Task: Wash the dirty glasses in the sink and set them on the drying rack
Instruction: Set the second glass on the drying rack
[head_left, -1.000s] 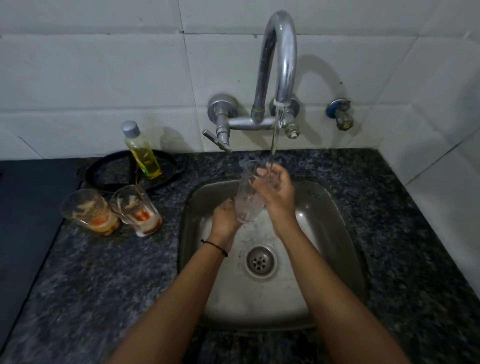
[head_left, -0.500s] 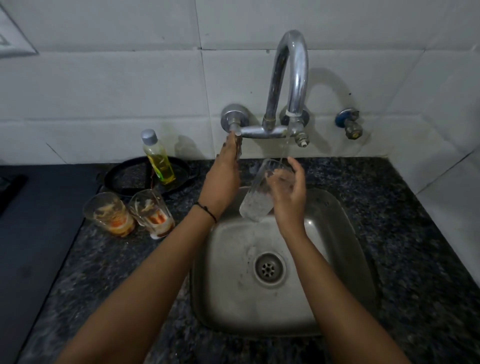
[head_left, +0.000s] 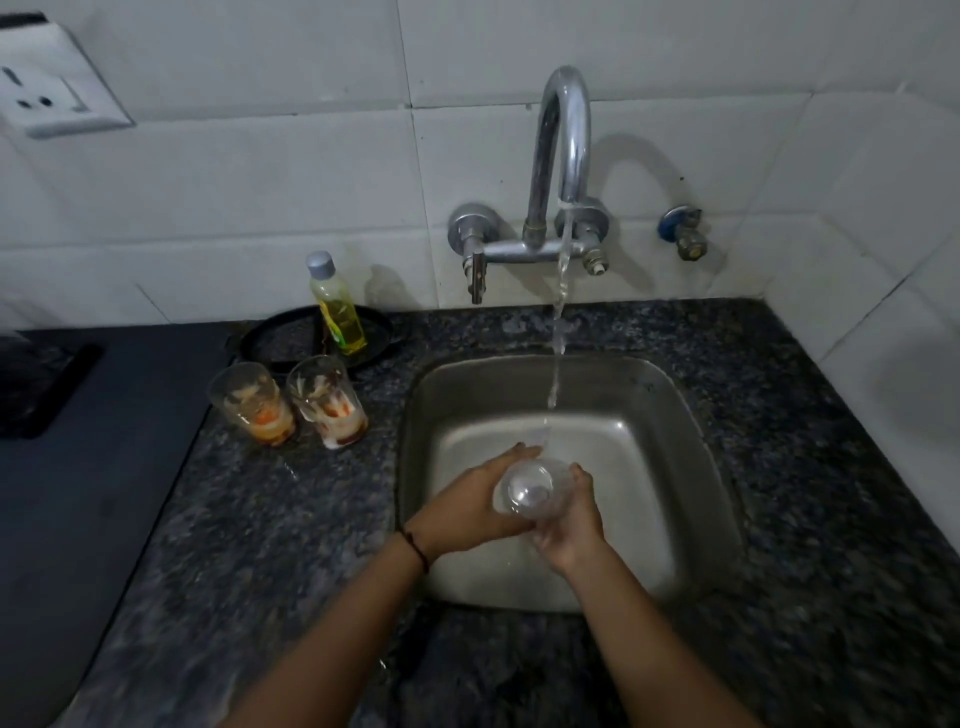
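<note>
Left hand (head_left: 467, 506) off tap (head_left: 540, 249), rejoining right hand (head_left: 571, 525); both grasp glass (head_left: 530, 491) between them over sink (head_left: 675, 415).

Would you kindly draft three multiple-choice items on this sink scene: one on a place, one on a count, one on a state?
1. Where do the dirty glasses stand? A. on the counter left of the sink B. in the sink C. on the wall socket
2. How many dirty glasses stand there? A. one B. two C. four
3. The tap is: A. off B. hidden C. running
Answers: A, both stand on the counter beside the sink; B, two stand side by side; C, water streams from its spout.
</note>
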